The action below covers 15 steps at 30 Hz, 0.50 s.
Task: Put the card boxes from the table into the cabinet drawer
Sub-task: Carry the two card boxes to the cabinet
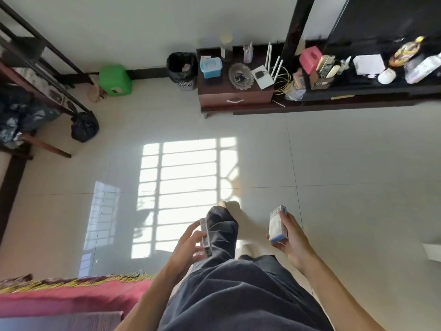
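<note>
Boxes fill both our hands: the left hand [188, 244] is clamped on a dark card box [205, 237], the right hand [292, 240] grips a white-and-blue box [276, 226]. We hold them over the tiled floor [346, 175], well apart from the cabinet [235, 96], whose drawer [235, 99] sits closed beside a bin [181, 68].

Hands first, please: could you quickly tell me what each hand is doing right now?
Left hand: closed on a card box, seen edge-on.
Right hand: closed on a white and blue card box.
</note>
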{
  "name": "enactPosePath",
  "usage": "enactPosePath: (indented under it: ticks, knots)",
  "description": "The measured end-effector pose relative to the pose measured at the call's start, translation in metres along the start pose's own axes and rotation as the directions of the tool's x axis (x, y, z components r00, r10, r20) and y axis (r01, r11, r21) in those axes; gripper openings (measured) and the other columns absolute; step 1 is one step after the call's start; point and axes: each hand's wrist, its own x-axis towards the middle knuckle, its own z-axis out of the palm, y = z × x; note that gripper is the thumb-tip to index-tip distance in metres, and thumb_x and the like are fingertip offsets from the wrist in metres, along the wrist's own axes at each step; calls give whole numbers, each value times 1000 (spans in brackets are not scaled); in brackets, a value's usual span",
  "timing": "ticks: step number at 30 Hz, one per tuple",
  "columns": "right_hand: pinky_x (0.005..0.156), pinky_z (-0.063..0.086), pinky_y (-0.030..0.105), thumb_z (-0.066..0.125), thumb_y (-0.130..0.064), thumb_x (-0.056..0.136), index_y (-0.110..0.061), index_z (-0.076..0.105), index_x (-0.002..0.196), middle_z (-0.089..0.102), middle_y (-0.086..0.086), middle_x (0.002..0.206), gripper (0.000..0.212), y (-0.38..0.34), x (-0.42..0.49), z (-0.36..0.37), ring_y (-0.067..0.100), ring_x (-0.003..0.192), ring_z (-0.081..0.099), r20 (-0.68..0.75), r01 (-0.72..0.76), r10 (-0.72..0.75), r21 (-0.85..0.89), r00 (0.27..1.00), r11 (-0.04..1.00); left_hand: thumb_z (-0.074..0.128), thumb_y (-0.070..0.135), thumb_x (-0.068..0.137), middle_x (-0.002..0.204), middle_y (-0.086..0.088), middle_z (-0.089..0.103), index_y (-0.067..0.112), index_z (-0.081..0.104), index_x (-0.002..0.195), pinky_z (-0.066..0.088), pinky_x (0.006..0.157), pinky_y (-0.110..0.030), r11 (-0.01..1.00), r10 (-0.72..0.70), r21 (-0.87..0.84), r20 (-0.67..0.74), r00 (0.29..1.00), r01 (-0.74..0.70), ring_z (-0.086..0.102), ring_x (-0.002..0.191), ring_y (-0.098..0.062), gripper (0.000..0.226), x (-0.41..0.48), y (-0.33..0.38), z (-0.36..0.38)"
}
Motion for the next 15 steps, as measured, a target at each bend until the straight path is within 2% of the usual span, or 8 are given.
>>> enactPosePath:
  ticks: [2,6,9,12,15]
  knots:
    - [79,58,40,64,-66,76,-32,45,148,48,13,146,81,-23,15,14,42,121,59,1,5,-5,-5,1000,1000,57,24,93,114,-12,69,36,56,128,58,87,-49,1000,8,-27,-1,1000,-8,67,104,-43,37,18,19,-11]
    - [90,58,45,61,-64,77,-31,39,151,44,10,151,85,-67,38,43,38,123,57,-49,4,-5,-16,999,1000,58,25,91,121,-8,64,36,55,129,59,87,-49,998,2,-61,-13,1000,-3,69,102,-41,40,54,62,-31]
    - [80,59,37,57,-61,87,-26,38,154,42,8,152,78,-99,55,62,33,120,54,-69,12,-12,-3,998,1000,58,26,93,126,-10,60,34,51,133,61,82,-45,999,12,-51,30,999,-11,70,101,-38,42,86,105,-37]
    - [87,57,43,58,-62,87,-22,41,153,49,13,147,78,-128,71,74,37,120,58,-56,-17,21,75,998,997,56,27,94,126,-10,58,34,52,133,60,84,-46,1000,25,-8,74,997,-24,67,102,-39,40,114,150,-32]
    - [80,56,41,58,-60,92,-18,50,145,62,17,133,68,-157,91,83,35,107,68,-38,-36,41,129,998,991,55,24,93,118,-10,62,39,59,126,58,88,-51,998,65,-29,111,992,-62,69,96,-35,36,137,197,-23]
